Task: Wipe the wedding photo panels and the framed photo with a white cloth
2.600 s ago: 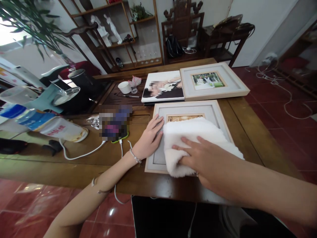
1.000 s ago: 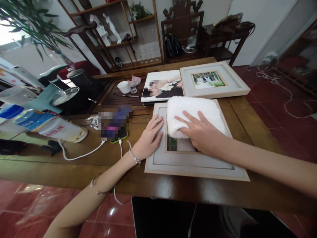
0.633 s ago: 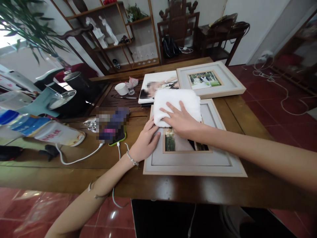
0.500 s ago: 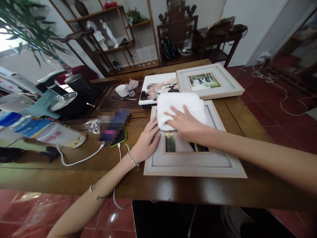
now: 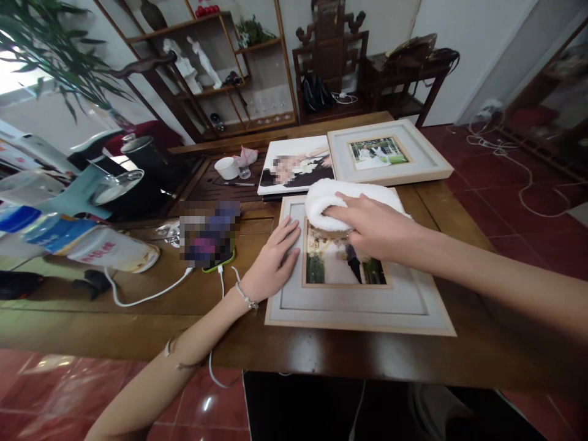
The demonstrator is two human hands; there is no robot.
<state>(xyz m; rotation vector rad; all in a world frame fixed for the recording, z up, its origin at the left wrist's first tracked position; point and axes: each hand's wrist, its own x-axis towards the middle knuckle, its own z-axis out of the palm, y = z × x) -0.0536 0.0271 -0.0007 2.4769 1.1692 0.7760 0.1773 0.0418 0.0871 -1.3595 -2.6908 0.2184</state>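
A picture frame (image 5: 358,306) with a pale wood edge and grey mat lies flat near the table's front edge. My left hand (image 5: 271,263) rests along its left side, fingers stretched out and holding nothing. Over the frame's far part, my right hand (image 5: 372,223) grips a folded white towel (image 5: 321,199), with some fingers tucked into its fold. The towel covers the top edge of the photo (image 5: 331,263) inside the frame; part of the photo is also behind my right hand.
Beyond lie a white photo album (image 5: 294,165) and a second picture frame (image 5: 340,147). To the left are a phone (image 5: 206,239) on a white cable (image 5: 151,300), a plastic bottle (image 5: 110,248), a dark pot (image 5: 142,162) and a white cup (image 5: 226,168).
My right hand has moved slightly right with the towel, which is now bunched and tilted rather than flat. More of the photo shows. My left hand has stayed put.
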